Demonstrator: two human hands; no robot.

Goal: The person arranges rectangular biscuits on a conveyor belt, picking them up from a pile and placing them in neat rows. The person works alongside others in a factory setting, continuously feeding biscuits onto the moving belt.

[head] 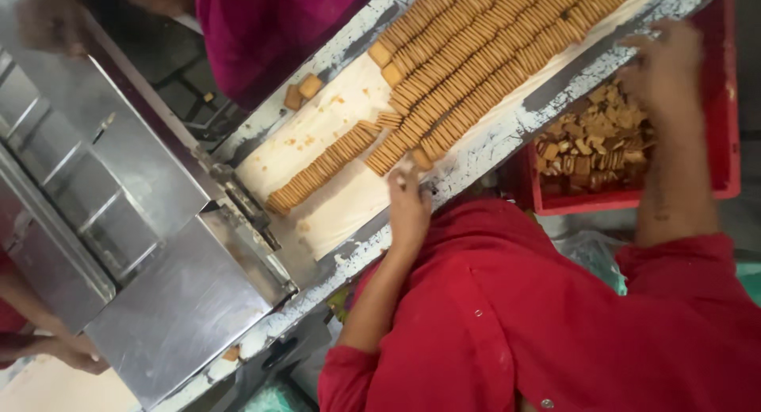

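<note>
Rows of square tan biscuits (483, 55) stand on edge on a white conveyor belt (349, 198) that runs diagonally from upper right to lower left. My left hand (408, 202) reaches from my red sleeve to the near end of the rows, and its fingertips touch the last biscuits by the belt's chipped edge. My right hand (662, 63), blurred, hovers over a red crate (725, 103) of broken biscuit pieces (598, 138). A shorter separate row of biscuits (321, 170) lies lower on the belt.
A steel machine housing (143, 245) covers the belt's lower left end. Two loose biscuits (303, 91) lie on the far edge. A person in magenta (261, 31) stands across the belt. Another person's hand (75, 352) shows at lower left.
</note>
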